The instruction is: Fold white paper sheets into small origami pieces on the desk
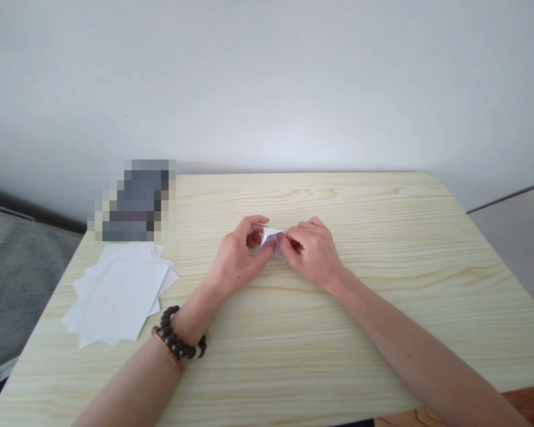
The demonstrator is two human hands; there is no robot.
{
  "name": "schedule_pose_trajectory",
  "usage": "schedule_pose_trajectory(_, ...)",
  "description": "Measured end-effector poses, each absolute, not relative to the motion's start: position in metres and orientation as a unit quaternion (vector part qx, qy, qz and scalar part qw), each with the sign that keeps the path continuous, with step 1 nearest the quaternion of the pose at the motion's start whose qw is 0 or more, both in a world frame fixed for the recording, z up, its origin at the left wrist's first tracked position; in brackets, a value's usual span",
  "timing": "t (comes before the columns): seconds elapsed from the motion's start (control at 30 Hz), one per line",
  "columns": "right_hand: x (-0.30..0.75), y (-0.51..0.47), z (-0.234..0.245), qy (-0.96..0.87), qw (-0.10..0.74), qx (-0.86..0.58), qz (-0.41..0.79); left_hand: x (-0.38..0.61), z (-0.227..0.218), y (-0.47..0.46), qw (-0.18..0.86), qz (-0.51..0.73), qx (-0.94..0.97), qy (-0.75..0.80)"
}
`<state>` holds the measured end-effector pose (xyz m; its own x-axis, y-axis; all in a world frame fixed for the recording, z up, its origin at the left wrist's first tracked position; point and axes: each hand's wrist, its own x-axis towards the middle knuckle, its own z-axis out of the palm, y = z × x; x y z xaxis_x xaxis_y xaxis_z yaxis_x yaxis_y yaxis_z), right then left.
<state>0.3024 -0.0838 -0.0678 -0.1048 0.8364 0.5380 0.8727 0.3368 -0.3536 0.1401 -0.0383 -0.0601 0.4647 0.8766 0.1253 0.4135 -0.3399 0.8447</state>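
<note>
A small folded piece of white paper (272, 235) is held between my two hands, over the middle of the table. My left hand (242, 252) pinches its left side, with the thumb along the near edge. From the other side my right hand (312, 248) grips it between thumb and curled fingers. Part of the paper is hidden behind the fingertips. A dark beaded bracelet circles my left wrist.
Several loose white paper sheets (120, 296) lie in a fanned stack on the left of the wooden table (267, 367). Behind them is a dark pixelated rectangular object (136, 198). A pale wall (293, 89) rises along the table's far edge.
</note>
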Motion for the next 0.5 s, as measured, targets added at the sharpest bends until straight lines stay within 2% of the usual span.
schedule_pose_trajectory(0.2,0.3026,-0.0837,-0.0686,-0.739,0.338,-0.582,0.002,0.1403,-0.063,-0.0373,0.405,0.298,0.749,0.432)
schedule_pose_trajectory(0.5,0.3027,-0.0833,-0.069,-0.752,0.295,-0.588,0.039,0.1396,-0.0621,-0.0381,0.349,0.266,0.806,0.397)
